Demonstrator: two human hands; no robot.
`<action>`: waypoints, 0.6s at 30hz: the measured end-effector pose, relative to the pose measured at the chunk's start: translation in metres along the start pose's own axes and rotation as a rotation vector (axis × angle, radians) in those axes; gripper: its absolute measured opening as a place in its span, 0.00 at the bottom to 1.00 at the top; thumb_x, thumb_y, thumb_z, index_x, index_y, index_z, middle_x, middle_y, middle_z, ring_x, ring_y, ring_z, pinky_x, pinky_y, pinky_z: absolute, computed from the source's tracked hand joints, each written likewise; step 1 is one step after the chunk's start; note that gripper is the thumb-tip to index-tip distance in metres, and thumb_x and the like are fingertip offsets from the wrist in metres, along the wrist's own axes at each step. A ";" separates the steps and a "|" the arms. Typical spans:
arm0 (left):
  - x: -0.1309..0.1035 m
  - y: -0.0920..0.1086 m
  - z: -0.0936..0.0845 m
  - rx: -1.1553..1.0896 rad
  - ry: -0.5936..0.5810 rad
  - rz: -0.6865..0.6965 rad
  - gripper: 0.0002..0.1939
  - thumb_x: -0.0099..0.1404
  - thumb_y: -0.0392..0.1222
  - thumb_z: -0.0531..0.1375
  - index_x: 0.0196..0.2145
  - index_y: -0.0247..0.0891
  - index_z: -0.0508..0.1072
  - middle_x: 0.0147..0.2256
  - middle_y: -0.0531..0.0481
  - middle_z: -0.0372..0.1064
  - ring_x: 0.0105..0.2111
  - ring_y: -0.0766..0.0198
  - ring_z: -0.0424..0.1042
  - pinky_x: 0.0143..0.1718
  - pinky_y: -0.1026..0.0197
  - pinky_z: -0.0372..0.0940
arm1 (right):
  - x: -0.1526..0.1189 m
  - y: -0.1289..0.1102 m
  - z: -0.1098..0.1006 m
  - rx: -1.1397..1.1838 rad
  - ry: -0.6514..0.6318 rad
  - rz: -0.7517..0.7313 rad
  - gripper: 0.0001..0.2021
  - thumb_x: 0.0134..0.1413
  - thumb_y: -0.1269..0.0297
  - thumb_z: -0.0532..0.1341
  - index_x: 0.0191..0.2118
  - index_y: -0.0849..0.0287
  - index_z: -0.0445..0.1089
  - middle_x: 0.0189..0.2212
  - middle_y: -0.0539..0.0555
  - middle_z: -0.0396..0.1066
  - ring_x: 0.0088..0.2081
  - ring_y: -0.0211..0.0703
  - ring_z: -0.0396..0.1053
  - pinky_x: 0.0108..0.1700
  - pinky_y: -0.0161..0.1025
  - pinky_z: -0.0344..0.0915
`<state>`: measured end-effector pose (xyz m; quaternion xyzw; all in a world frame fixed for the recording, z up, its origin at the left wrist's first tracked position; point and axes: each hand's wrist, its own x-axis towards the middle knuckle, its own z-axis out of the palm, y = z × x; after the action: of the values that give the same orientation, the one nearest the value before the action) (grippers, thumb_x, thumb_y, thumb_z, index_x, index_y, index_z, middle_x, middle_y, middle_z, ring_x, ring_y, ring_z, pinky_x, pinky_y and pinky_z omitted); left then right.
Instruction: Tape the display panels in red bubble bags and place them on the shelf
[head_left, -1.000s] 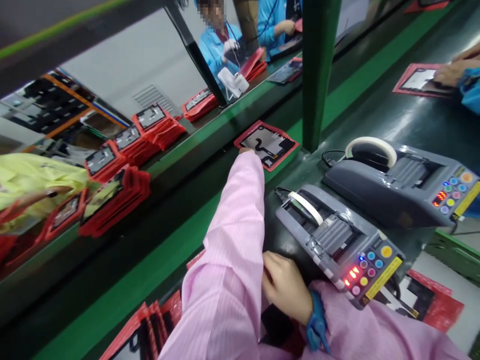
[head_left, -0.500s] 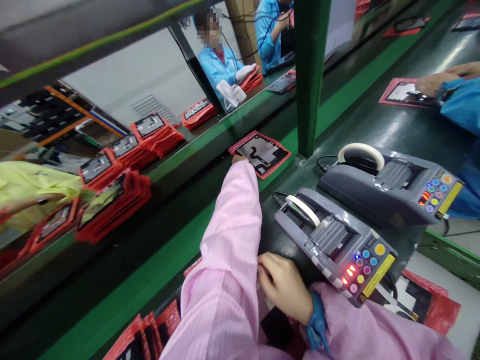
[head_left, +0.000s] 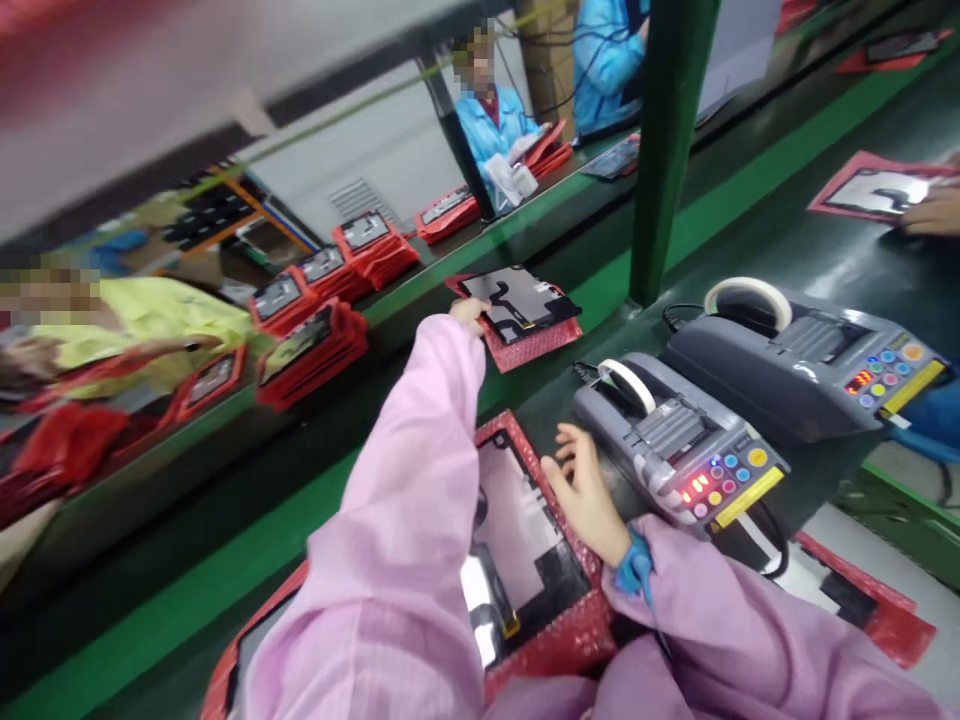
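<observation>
the left hand point(head_left: 466, 314) reaches forward, its fingers closed on the left corner of the far panel point(head_left: 532, 293), which stretches rightward from them, tilted above its red bubble wrap point(head_left: 536, 347). its outline looks nearly square from here, so i cannot tell the long axis. the left hand is clearly the nearer one.

the right hand point(head_left: 589, 500) hangs with fingers loosely curled and the thumb apart, holding nothing. the near panel point(head_left: 517, 520) lies just left of those fingers and toward the body, partly behind the left sleeve point(head_left: 405, 480); whether they touch it is unclear.

right of the right fingers, the near tape dispenser point(head_left: 675, 440) shows red digits like 04 or 84; the far tape dispenser point(head_left: 802, 350) beyond reads 33. their yellow labels point(head_left: 750, 498) are too blurred to read, and no brand is legible.
</observation>
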<state>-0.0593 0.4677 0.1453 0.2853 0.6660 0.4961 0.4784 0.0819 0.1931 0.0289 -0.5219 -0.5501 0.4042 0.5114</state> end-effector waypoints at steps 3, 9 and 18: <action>-0.061 0.009 -0.071 -0.024 0.012 -0.024 0.12 0.70 0.35 0.59 0.51 0.31 0.71 0.43 0.41 0.74 0.41 0.58 0.76 0.43 0.52 0.75 | 0.002 -0.001 0.004 0.165 0.026 0.078 0.34 0.58 0.48 0.60 0.64 0.57 0.51 0.60 0.66 0.57 0.57 0.48 0.63 0.53 0.47 0.69; -0.211 -0.051 -0.177 -0.034 0.050 0.009 0.12 0.64 0.25 0.58 0.43 0.34 0.73 0.34 0.44 0.76 0.37 0.57 0.78 0.44 0.50 0.76 | -0.007 -0.039 -0.022 0.740 -0.407 0.335 0.27 0.58 0.40 0.56 0.54 0.54 0.62 0.42 0.55 0.71 0.37 0.41 0.73 0.39 0.42 0.74; -0.296 -0.176 -0.198 0.195 0.179 0.099 0.15 0.60 0.31 0.65 0.45 0.34 0.72 0.46 0.37 0.73 0.54 0.49 0.73 0.57 0.45 0.67 | -0.073 -0.030 -0.054 0.255 -0.480 0.360 0.21 0.43 0.53 0.68 0.41 0.59 0.67 0.20 0.43 0.60 0.17 0.31 0.56 0.19 0.30 0.49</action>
<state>-0.1125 0.0775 0.0960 0.3173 0.7363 0.4755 0.3619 0.1256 0.1121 0.0561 -0.4321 -0.4990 0.6654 0.3487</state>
